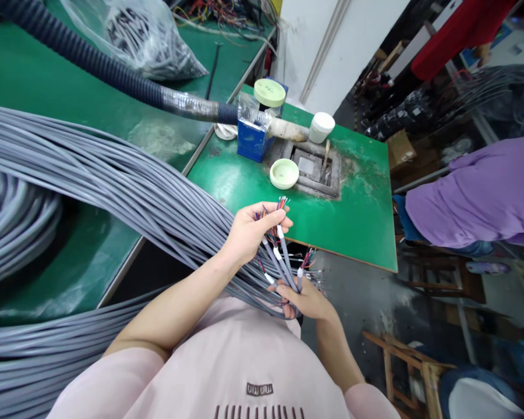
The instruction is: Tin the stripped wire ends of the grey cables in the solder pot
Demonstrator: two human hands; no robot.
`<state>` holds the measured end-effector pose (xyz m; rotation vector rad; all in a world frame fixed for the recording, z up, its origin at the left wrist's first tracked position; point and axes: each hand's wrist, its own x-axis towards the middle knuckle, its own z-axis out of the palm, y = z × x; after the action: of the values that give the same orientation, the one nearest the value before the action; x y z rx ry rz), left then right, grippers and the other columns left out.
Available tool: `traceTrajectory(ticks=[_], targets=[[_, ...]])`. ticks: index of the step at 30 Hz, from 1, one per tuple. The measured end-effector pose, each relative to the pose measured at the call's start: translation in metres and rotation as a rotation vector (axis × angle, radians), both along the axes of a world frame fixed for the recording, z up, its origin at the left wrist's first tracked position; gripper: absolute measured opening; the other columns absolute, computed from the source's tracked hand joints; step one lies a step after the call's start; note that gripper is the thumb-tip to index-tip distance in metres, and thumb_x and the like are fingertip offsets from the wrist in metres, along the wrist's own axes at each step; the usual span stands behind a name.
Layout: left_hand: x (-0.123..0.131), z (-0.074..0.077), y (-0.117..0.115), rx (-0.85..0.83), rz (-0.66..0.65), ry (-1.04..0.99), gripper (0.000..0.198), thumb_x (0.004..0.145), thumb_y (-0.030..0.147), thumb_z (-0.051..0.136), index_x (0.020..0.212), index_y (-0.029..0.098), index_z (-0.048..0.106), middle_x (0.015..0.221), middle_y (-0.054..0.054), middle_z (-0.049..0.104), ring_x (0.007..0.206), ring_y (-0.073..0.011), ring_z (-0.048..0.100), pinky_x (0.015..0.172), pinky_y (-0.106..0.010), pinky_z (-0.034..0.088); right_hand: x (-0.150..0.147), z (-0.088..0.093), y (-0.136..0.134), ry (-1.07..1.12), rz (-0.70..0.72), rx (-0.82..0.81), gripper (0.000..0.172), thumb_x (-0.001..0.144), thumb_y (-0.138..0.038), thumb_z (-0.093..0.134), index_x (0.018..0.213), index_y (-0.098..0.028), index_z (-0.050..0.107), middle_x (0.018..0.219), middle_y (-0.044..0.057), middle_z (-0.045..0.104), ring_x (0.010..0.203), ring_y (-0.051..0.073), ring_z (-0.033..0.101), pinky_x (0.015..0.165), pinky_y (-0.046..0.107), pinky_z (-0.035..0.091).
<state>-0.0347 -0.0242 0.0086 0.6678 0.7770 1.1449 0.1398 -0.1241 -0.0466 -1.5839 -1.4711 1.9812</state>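
Observation:
My left hand (254, 231) pinches the coloured wire ends (282, 203) of a grey cable between thumb and fingers. Lower and to the right, my right hand (306, 299) is closed around several grey cables (283, 267), whose white-sleeved ends fan upward. One cable end with loose coloured wires (306, 260) sticks up beside my right fingers. A thick bundle of grey cables (126, 169) runs from the left under my left forearm. More stripped cable ends lie behind and below my right hand, partly hidden by it.
Ahead, the green table (349, 227) carries a shallow pale-green dish (284, 173), a solder pot (310, 163) with a stick across it, a white lidded jar (321, 127) and a blue box (253, 139) under a black hose (113, 70). A person in purple (475, 192) sits at right.

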Motion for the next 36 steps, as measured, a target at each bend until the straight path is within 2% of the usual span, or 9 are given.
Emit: traceTrajectory(ticks=[4, 7, 12, 17, 19, 22, 26, 30, 36], targets=[[-0.001, 0.001, 0.0, -0.03, -0.008, -0.017, 0.03, 0.065, 0.034, 0.08, 0.082, 0.014, 0.065, 0.066, -0.001, 0.07, 0.054, -0.012, 0.064, 0.054, -0.023, 0.051, 0.001, 0.005, 0.001, -0.018, -0.03, 0.042, 0.046, 0.084, -0.054, 0.053, 0.093, -0.012, 0.069, 0.051, 0.0, 0.059, 0.046, 0.012, 0.057, 0.048, 0.024, 0.048], [0.0, -0.001, -0.002, -0.048, -0.048, -0.046, 0.031, 0.064, 0.034, 0.081, 0.08, 0.014, 0.063, 0.066, -0.002, 0.07, 0.056, -0.0125, 0.065, 0.055, -0.023, 0.051, 0.017, 0.004, -0.001, -0.041, -0.074, 0.227, 0.039, 0.084, -0.05, 0.055, 0.08, -0.014, 0.07, 0.072, 0.006, 0.069, 0.069, 0.018, 0.066, 0.068, 0.032, 0.054], [0.004, -0.011, -0.01, -0.111, -0.123, -0.103, 0.029, 0.066, 0.033, 0.08, 0.079, 0.014, 0.062, 0.067, -0.002, 0.07, 0.058, -0.0122, 0.065, 0.056, -0.021, 0.049, 0.084, -0.012, -0.03, -0.194, -0.176, 0.26, 0.045, 0.078, -0.054, 0.061, 0.103, -0.017, 0.069, 0.104, 0.011, 0.072, 0.096, 0.028, 0.066, 0.085, 0.041, 0.052], [0.012, -0.015, -0.02, -0.211, -0.215, -0.143, 0.03, 0.062, 0.031, 0.083, 0.077, 0.013, 0.063, 0.071, -0.002, 0.069, 0.064, -0.0145, 0.068, 0.06, -0.023, 0.053, 0.132, -0.001, -0.071, -0.823, -0.089, 0.12, 0.043, 0.082, -0.054, 0.052, 0.064, -0.018, 0.068, 0.067, 0.01, 0.07, 0.069, 0.028, 0.067, 0.069, 0.04, 0.051], [0.017, -0.016, -0.024, -0.22, -0.243, -0.145, 0.028, 0.062, 0.029, 0.083, 0.075, 0.013, 0.064, 0.07, -0.001, 0.068, 0.062, -0.0127, 0.067, 0.059, -0.022, 0.052, 0.121, 0.014, -0.074, -0.762, -0.158, 0.295, 0.037, 0.085, -0.049, 0.051, 0.072, -0.02, 0.07, 0.072, 0.008, 0.071, 0.07, 0.025, 0.068, 0.069, 0.036, 0.052], [0.024, -0.018, -0.029, -0.213, -0.273, -0.109, 0.025, 0.063, 0.028, 0.082, 0.074, 0.013, 0.065, 0.068, 0.0, 0.067, 0.055, -0.0091, 0.063, 0.056, -0.02, 0.05, 0.079, 0.036, -0.056, -0.604, -0.376, 0.76, 0.02, 0.087, -0.036, 0.058, 0.088, -0.021, 0.071, 0.089, 0.007, 0.074, 0.085, 0.022, 0.068, 0.081, 0.035, 0.052], [0.029, -0.017, -0.034, -0.21, -0.285, -0.064, 0.024, 0.064, 0.03, 0.082, 0.073, 0.014, 0.067, 0.064, 0.001, 0.066, 0.054, -0.0089, 0.061, 0.056, -0.02, 0.049, 0.024, 0.056, -0.015, -0.332, -0.354, 1.184, 0.012, 0.086, -0.021, 0.06, 0.094, -0.023, 0.069, 0.092, 0.005, 0.072, 0.089, 0.02, 0.066, 0.082, 0.035, 0.052], [0.029, -0.013, -0.035, -0.175, -0.242, -0.049, 0.021, 0.064, 0.029, 0.081, 0.07, 0.014, 0.069, 0.064, 0.001, 0.066, 0.056, -0.0074, 0.059, 0.057, -0.018, 0.047, -0.002, 0.063, 0.009, -0.311, -0.294, 1.274, 0.011, 0.086, -0.017, 0.061, 0.094, -0.022, 0.066, 0.089, 0.003, 0.07, 0.085, 0.018, 0.064, 0.08, 0.033, 0.051], [0.031, -0.017, -0.035, -0.165, -0.198, -0.09, 0.018, 0.062, 0.027, 0.082, 0.07, 0.016, 0.07, 0.066, 0.001, 0.067, 0.055, -0.0064, 0.058, 0.055, -0.017, 0.047, -0.01, 0.058, 0.016, -0.341, -0.42, 1.18, 0.004, 0.084, -0.019, 0.064, 0.085, -0.022, 0.062, 0.08, -0.001, 0.066, 0.075, 0.014, 0.062, 0.073, 0.028, 0.05]])
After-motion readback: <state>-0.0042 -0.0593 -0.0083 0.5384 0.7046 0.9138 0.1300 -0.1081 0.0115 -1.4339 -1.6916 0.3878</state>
